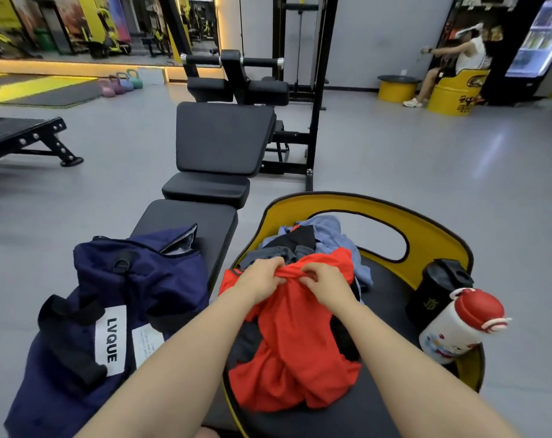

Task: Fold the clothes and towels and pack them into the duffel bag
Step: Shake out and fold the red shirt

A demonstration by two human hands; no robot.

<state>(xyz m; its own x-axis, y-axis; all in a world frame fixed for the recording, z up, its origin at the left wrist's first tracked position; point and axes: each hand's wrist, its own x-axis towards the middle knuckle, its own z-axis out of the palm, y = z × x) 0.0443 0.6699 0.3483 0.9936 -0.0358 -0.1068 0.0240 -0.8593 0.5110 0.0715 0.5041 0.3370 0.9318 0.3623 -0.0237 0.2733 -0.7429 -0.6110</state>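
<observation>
A red shirt point(295, 349) lies crumpled on the black seat of a yellow barrel chair point(432, 238). My left hand point(263, 279) and my right hand point(323, 282) sit close together, and both pinch a bunched edge at the top of the shirt. Behind it is a heap of other clothes: a light blue garment point(330, 235) and dark grey and black pieces point(292, 245). The navy duffel bag point(110, 298) with a white LVQUE label lies on the left, partly on a black bench, its top opening gaping.
A black shaker bottle point(435, 292) and a white bottle with a red lid point(461, 324) stand at the chair's right edge. The black workout bench point(217, 143) runs ahead. A person sits on a yellow barrel seat point(458, 93) far right. Grey floor surrounds everything.
</observation>
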